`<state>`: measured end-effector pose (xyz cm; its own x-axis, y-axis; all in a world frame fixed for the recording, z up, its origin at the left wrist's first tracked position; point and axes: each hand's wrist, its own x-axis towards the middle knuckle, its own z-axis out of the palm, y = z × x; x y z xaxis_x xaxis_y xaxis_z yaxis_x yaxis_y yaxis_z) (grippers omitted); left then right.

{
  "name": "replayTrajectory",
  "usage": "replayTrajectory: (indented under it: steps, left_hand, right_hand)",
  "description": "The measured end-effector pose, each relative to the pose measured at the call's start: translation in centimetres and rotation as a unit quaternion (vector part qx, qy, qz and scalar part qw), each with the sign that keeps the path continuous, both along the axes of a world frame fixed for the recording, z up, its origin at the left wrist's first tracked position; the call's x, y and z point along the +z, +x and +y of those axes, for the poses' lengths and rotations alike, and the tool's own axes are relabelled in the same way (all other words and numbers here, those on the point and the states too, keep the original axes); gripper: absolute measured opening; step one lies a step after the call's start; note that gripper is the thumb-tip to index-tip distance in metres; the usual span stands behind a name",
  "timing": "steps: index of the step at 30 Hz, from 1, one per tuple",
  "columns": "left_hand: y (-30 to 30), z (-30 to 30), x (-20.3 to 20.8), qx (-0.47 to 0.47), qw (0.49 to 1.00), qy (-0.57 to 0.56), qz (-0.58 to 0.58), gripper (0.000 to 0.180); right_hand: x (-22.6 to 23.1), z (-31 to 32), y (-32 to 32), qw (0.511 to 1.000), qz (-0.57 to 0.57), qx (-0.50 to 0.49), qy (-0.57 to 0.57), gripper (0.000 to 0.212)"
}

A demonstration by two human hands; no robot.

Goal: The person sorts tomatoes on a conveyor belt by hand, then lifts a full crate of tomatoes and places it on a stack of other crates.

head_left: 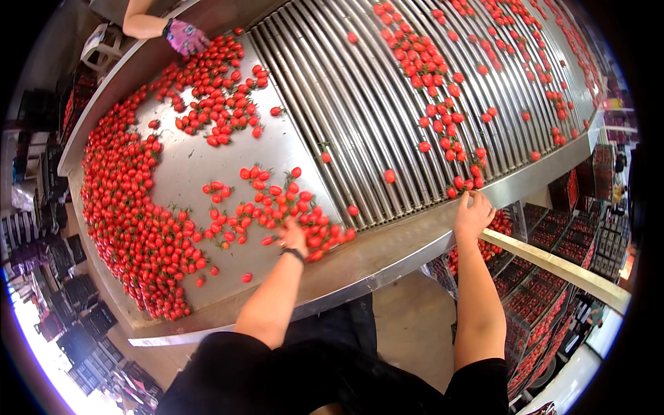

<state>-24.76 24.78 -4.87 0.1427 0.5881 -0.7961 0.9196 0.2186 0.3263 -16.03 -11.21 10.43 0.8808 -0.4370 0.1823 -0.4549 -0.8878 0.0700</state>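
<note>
While cherry tomatoes (304, 207) are touching the left hand (295, 238) at one o'clock, the right hand (474, 213) is adjoining others. Neither grip's closure is showing.

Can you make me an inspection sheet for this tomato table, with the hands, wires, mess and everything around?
Surface: smooth metal plate beside metal rollers.
Main things: small red tomatoes, heaped on the plate's left, scattered over the rollers.
Clutter: small green scrap on the rollers.
Hands: left hand among tomatoes, blurred, grip unclear; right hand at the metal ledge, near tomatoes, grip unclear.
Cables: nothing seen.
Surroundings: another person's gloved hand at the far side; stacked crates at lower right.
</note>
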Motion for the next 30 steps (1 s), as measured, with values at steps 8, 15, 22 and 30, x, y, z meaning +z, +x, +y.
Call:
replayTrajectory:
  steps: [8, 15, 22, 30]
  left_hand:
    - [9.3, 2.0, 2.8, -0.31, 0.896, -0.022, -0.318, 0.063]
    - [0.8, 21.8, 1.8, -0.301, 0.87, 0.363, 0.146, 0.066]
    - [6.1, 14.7, -4.4, -0.468, 0.837, 0.266, 0.102, 0.072]
    - [20.9, -6.0, 3.1, -0.339, 0.826, 0.04, -0.449, 0.035]
  right_hand:
    - [0.7, 0.9, 0.3, 0.999, -0.008, -0.015, 0.033, 0.019]
    - [0.6, 0.4, -0.5, 0.999, -0.007, -0.024, 0.047, 0.019]
    - [1.0, 1.1, 0.3, 0.998, -0.01, -0.02, 0.064, 0.017]
    - [0.4, 0.6, -0.4, 0.998, -0.002, -0.031, 0.05, 0.016]
